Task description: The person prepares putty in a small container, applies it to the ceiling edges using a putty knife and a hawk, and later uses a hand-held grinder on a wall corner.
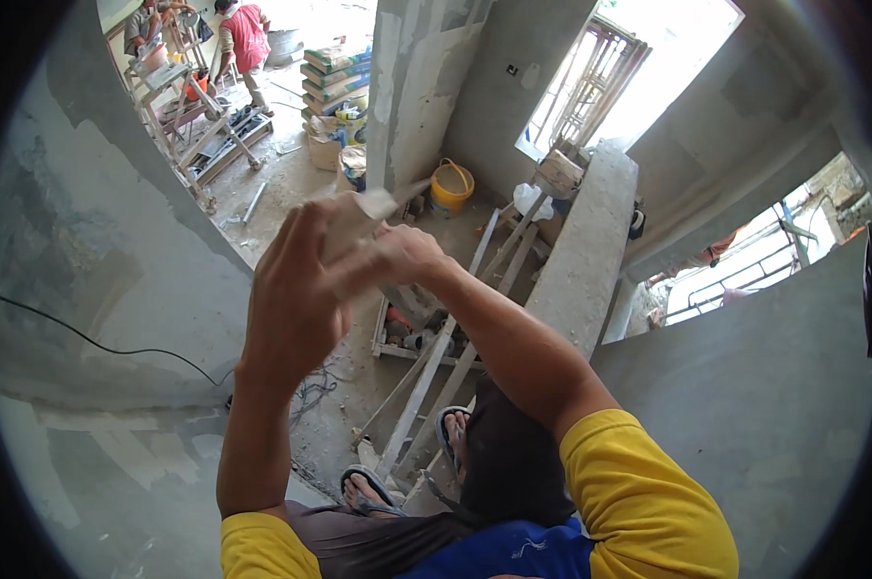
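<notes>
Both my arms reach up in front of me, and the hands come close together, blurred by motion. My left hand (301,280) has its fingers curled inward and its thumb stretched toward the other hand. A small pale, flat-looking piece (373,203) shows at its fingertips, too smeared to name. My right hand (407,253) is closed just right of it, the fingers folded; what it grips is hidden. A thin, pale pointed streak (410,191) sticks out beyond the hands, and I cannot tell which hand it belongs to.
A long plank (585,251) stretches along my right. Poles (426,386) and a crate of tools (436,359) lie ahead near my sandalled feet. A yellow bucket (450,188) stands by the pillar. Plastered walls (117,241) flank me. Stacked bags (337,77) and two people are farther off.
</notes>
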